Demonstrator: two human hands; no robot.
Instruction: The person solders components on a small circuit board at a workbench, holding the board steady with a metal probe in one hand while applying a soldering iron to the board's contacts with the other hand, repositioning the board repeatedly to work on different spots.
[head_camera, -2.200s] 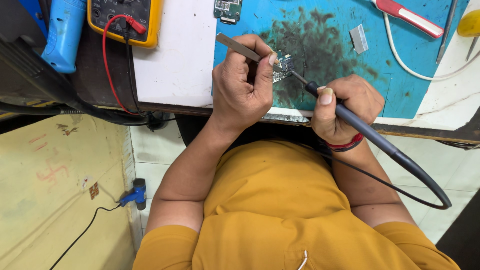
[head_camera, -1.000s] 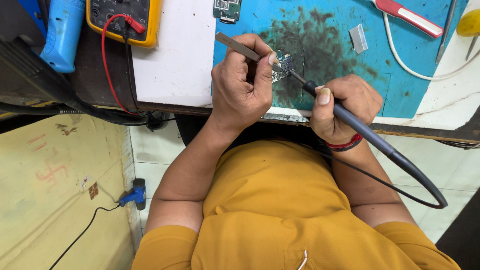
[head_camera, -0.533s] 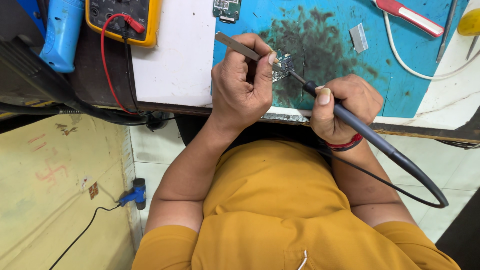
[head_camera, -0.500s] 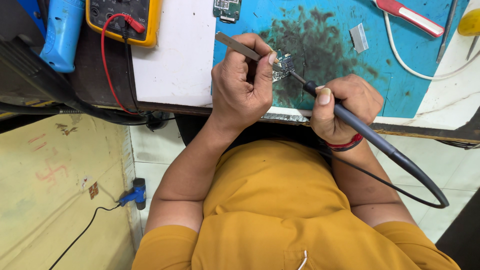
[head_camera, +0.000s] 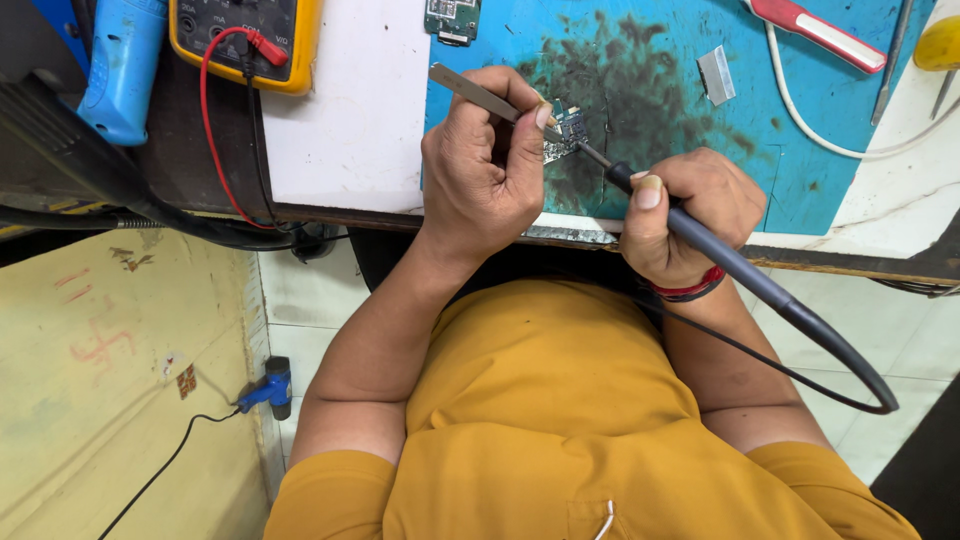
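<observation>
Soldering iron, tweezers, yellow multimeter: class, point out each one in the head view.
soldering iron (head_camera: 720, 255), head view, on its dark handle.
tweezers (head_camera: 470, 90), head view, on the metal shaft.
yellow multimeter (head_camera: 300, 45), head view, on its yellow casing.

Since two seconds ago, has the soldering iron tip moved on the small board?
No. The soldering iron tip still meets the small board at the same spot on the blue mat.

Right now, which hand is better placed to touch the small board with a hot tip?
The right hand. It holds the soldering iron like a pen, its tip already at the small circuit board on the blue mat. The left hand is busy pinching tweezers at that board.
</observation>
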